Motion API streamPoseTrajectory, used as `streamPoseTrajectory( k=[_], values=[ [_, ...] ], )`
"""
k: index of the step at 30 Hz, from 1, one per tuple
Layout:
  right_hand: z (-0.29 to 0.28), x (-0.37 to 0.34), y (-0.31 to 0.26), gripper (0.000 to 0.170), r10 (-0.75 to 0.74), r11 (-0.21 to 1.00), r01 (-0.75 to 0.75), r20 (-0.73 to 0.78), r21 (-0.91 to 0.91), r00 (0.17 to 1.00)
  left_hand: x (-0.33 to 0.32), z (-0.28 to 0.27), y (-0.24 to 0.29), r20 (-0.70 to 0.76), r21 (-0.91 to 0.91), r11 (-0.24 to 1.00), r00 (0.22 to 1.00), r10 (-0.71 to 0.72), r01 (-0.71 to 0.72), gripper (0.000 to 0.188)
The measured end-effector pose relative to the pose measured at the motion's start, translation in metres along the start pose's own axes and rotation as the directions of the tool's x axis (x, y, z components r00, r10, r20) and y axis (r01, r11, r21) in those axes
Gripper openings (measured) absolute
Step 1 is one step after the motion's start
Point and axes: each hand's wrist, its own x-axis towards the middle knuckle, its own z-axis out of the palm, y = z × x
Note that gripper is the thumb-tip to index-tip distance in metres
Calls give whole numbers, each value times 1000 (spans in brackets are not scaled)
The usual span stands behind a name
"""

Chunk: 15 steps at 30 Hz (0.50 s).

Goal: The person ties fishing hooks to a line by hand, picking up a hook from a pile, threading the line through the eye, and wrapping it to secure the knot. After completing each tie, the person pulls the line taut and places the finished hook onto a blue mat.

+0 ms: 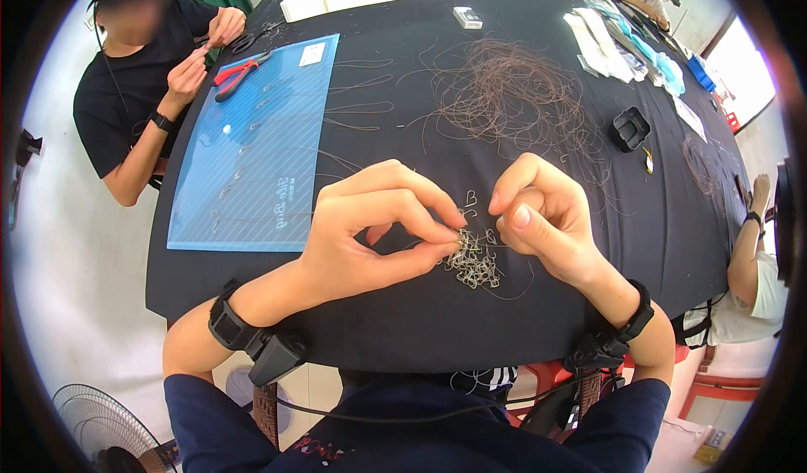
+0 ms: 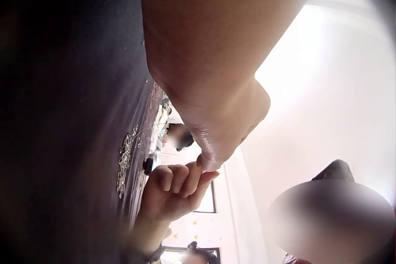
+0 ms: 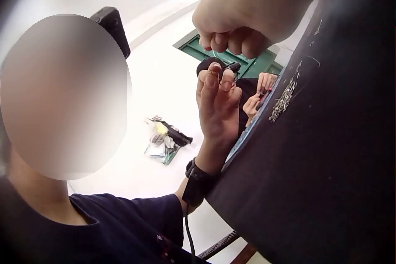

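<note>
My left hand (image 1: 345, 229) reaches in over the table, thumb and index fingertips together in a pinch on a small thin thing, mostly hidden by the fingertips. A little to its right is my right hand (image 1: 551, 212), fingers curled and thumb close to the index finger; I cannot tell whether a thin cord lies between them. Under and between both hands spreads a pile of small bent metal hooks (image 1: 477, 267). The left wrist view shows the right hand (image 2: 170, 193) near the left fingertips. In the right wrist view the left hand (image 3: 219, 112) is raised beside the table edge.
A blue file bag (image 1: 244, 153) lies to the left, with red-handled pliers (image 1: 239, 75) and looped cords along it. Beyond the hooks sprawls a tangle of brown cord (image 1: 513, 86). A black container (image 1: 630, 128) stands at right. Another person (image 1: 126, 95) works at the left.
</note>
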Motion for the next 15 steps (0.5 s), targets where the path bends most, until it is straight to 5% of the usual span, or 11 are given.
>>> streamPoseTrajectory(
  k=[7, 10, 15],
  values=[
    [-3, 0, 0, 17, -21, 999, 21, 0, 48, 1000, 1, 1, 3, 0, -15, 1000, 1000, -23, 23, 19],
    [-2, 1, -3, 19, -125, 992, 123, -74, -34, 989, 1, -1, 3, 13, -6, 1000, 1000, -27, 27, 20],
    [-1, 1, -7, 12, -135, 963, 89, -169, -255, 976, -1, 0, -1, -36, -19, 1000, 999, 1, -2, 19]
  ],
)
